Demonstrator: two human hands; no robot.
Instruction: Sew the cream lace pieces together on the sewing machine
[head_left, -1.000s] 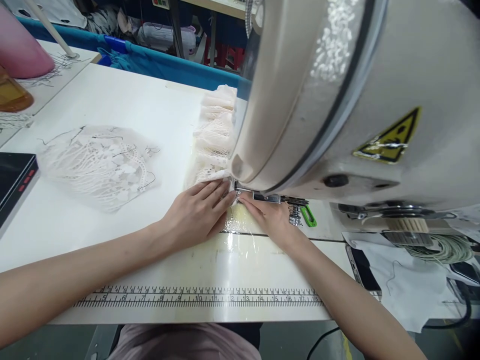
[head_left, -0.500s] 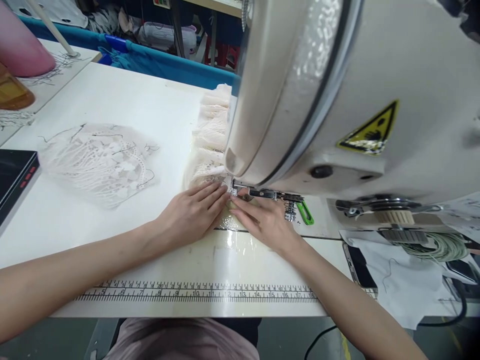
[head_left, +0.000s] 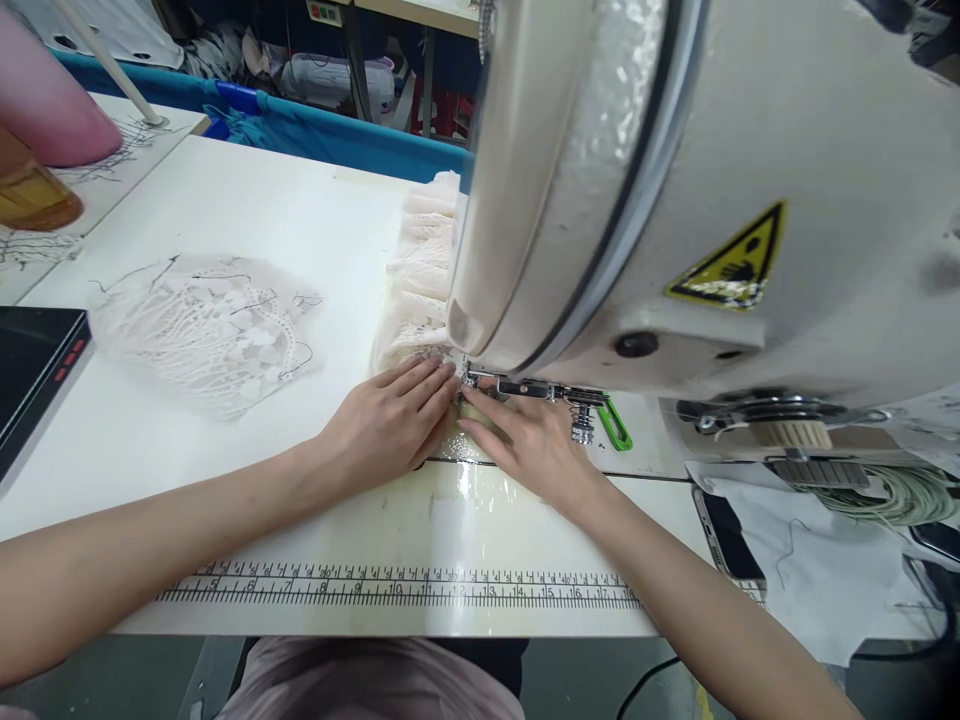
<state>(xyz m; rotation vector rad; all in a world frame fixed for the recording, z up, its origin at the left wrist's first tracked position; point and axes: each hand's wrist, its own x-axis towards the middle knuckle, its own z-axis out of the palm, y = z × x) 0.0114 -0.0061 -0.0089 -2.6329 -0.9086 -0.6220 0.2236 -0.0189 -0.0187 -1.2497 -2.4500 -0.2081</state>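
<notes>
The ruffled lace [head_left: 424, 260] is thin, crinkled cloth — the tabletop [head_left: 300, 210] smooth and glossy, the spring [head_left: 582, 425] shiny metal.

A yellow triangle sign [head_left: 727, 262] with a black hand on it is stuck on the big sewing machine [head_left: 840, 150]. Along the front of the white table [head_left: 315, 210] runs a ruler [head_left: 397, 590] with big numbers like 5, 6, 7, 8 and 10. Its tiniest numbers are too small to read.

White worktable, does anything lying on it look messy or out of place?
Slightly: loose dark threads lie strewn across the pale lace piece to the left of the left hand. They look like stray scraps, curling in no pattern.
</notes>
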